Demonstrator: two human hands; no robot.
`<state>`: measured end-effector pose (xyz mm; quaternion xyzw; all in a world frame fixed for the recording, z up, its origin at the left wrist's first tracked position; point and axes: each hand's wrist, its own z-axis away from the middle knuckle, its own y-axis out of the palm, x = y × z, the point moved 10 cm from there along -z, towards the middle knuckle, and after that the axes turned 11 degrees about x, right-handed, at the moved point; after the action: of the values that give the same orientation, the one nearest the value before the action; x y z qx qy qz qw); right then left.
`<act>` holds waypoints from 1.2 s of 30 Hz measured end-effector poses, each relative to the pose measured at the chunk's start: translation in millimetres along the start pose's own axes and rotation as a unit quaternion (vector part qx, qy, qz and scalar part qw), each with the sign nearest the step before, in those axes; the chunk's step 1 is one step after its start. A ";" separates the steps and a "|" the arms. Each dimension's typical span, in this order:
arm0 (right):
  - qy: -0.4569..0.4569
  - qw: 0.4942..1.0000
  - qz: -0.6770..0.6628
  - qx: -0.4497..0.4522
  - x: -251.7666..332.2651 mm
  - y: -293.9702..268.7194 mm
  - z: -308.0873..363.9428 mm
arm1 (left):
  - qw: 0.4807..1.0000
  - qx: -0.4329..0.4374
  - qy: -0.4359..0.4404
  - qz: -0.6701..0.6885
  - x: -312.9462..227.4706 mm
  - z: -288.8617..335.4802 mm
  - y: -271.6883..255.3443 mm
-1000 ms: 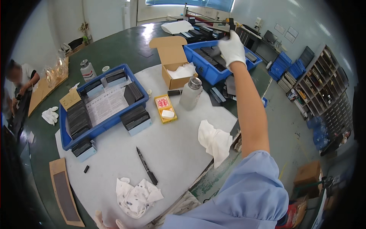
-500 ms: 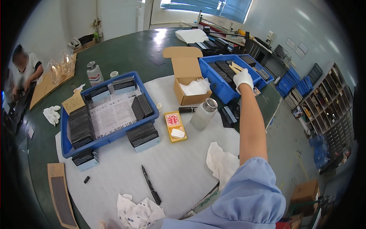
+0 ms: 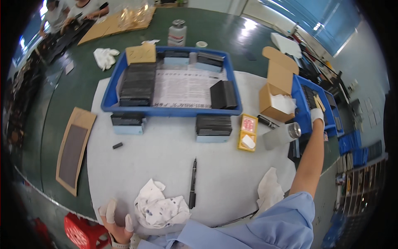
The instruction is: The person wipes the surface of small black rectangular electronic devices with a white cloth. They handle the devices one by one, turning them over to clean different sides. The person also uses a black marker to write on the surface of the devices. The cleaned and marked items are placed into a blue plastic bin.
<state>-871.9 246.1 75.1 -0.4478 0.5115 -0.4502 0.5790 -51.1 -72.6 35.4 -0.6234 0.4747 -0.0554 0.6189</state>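
My right hand [image 3: 317, 117], in a white glove, reaches out at the far right over a blue bin [image 3: 297, 88]. Dark flat pieces [image 3: 309, 97] stand in rows there, with pale yellow strips [image 3: 319, 103] just beyond the hand. Its fingers are too small and hidden to read. Low at the left, my left hand [image 3: 117, 224] has white finger covers and its fingers apart, holding nothing. Nearest to it lies a crumpled, dark-spotted white cloth [image 3: 159, 207]. An uncapped black marker [image 3: 193, 182] lies right of the cloth; a small black cap [image 3: 118, 145] is farther left.
A blue tray [image 3: 174, 111] holds stacked dark pieces around a printed sheet. Two stacks [image 3: 213, 128] [image 3: 127, 123] stand before it. Rightward are a yellow box [image 3: 247, 133], a capped bottle [image 3: 282, 136] and an open carton [image 3: 271, 101]. Two people [image 3: 85, 10] work at the far left.
The view has swung left, so the tray and cloth sit farther right in it. My left hand has come into view, fingers apart. My right hand is still at the blue bin.
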 end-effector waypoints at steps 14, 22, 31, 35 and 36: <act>-0.156 0.762 -0.559 -0.287 49.6 -148.9 185.5 | 0.992 -0.061 0.054 0.093 -17.3 -15.6 -13.9; -0.712 0.644 -0.258 0.106 333.8 -121.5 498.3 | 0.948 -0.053 0.038 0.311 -2.0 -132.9 -26.0; -0.551 0.811 -0.196 0.036 423.3 -37.4 515.4 | 0.967 -0.006 0.031 0.255 22.6 -186.4 33.2; -0.508 0.818 -0.258 0.083 434.1 -34.8 518.1 | 0.969 -0.018 0.036 0.244 30.1 -180.9 33.1; -0.496 0.817 -0.282 0.086 433.3 -35.5 516.0 | 0.967 -0.018 0.034 0.251 29.7 -180.5 31.6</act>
<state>-329.5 -155.2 67.0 -0.6836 -0.0344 -0.3527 0.6381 -170.1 -215.2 35.1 -0.4929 0.6378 0.0892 0.5850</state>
